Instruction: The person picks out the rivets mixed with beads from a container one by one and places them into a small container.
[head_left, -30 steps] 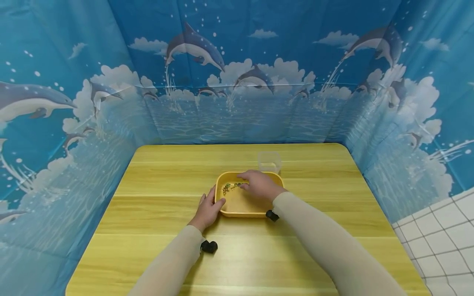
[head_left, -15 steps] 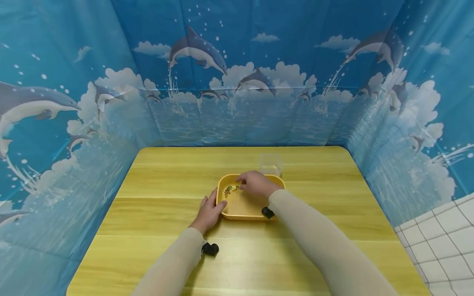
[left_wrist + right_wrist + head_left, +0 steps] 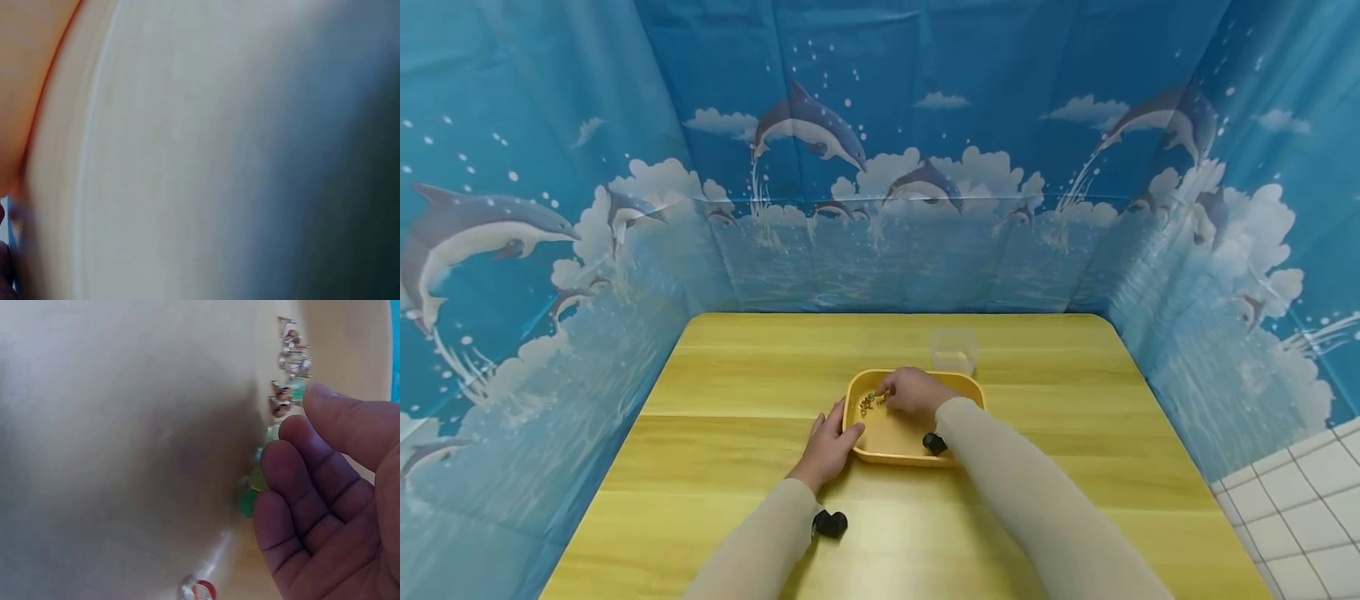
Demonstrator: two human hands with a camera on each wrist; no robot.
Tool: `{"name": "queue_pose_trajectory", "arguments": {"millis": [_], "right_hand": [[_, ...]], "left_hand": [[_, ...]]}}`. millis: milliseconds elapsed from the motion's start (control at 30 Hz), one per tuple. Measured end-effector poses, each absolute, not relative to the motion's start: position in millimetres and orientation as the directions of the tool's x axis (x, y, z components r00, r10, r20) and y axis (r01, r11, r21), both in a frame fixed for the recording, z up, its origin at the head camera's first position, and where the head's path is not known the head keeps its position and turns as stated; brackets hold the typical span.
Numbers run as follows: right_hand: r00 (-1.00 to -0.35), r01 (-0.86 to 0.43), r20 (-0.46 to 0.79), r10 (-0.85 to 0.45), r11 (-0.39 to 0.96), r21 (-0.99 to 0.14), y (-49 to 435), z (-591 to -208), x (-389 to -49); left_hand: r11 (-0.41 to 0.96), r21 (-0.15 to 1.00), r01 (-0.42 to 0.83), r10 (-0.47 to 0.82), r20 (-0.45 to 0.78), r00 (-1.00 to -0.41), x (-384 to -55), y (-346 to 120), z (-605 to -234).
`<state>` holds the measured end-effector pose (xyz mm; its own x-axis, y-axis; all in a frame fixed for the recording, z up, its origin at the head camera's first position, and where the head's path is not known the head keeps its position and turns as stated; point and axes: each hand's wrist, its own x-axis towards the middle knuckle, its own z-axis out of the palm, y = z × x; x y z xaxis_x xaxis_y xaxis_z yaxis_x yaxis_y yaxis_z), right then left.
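A yellow tray [image 3: 891,459] stands on the table. My left hand [image 3: 826,446] grips its left wall, thumb over the rim and fingers outside. Inside, my right hand [image 3: 913,389] reaches down to small green beads [image 3: 249,503] and metallic charms [image 3: 294,359] lying near the wall. In the right wrist view its fingers are loosely bent, with a narrow gap between thumb and index fingertip. The fingertips overlap the row of beads there and hide part of it. A small red and silver piece [image 3: 203,590] lies at the bottom of that view.
A clear plastic container [image 3: 953,350] stands just behind the tray. The wood-grain table [image 3: 715,417] is enclosed by a blue dolphin-print curtain [image 3: 895,250], with white tiles [image 3: 1300,492] at the right. The left wrist view is mostly blur.
The head view has tilted up, so everything sits lower in it. My right hand has moved slightly left over the beads and charms. My left hand keeps its grip on the tray.
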<state>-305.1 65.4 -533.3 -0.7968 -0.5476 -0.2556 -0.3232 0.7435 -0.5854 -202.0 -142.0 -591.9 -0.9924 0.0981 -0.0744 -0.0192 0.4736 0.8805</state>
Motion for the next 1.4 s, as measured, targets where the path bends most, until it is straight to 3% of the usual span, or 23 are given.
{"name": "queue_pose_trajectory", "arguments": {"millis": [167,500,1400], "right_hand": [[-0.781,-0.34,-0.272,-0.562,0.748,-0.569,67,-541,-297],[-0.801,-0.427,-0.167,-0.575,0.745,-0.513,60,-568,-296],[-0.841,-0.375,-0.154,-0.519,0.763,-0.526,54,-564,-297]], "left_hand": [[0.465,0.885,-0.01,0.116,-0.072,-0.991,-196,-138,-597],[0.461,0.887,0.001,0.107,-0.055,-0.993,-192,-141,-598],[0.453,0.89,0.053,0.137,-0.01,-0.991,-200,-142,-594]]}}
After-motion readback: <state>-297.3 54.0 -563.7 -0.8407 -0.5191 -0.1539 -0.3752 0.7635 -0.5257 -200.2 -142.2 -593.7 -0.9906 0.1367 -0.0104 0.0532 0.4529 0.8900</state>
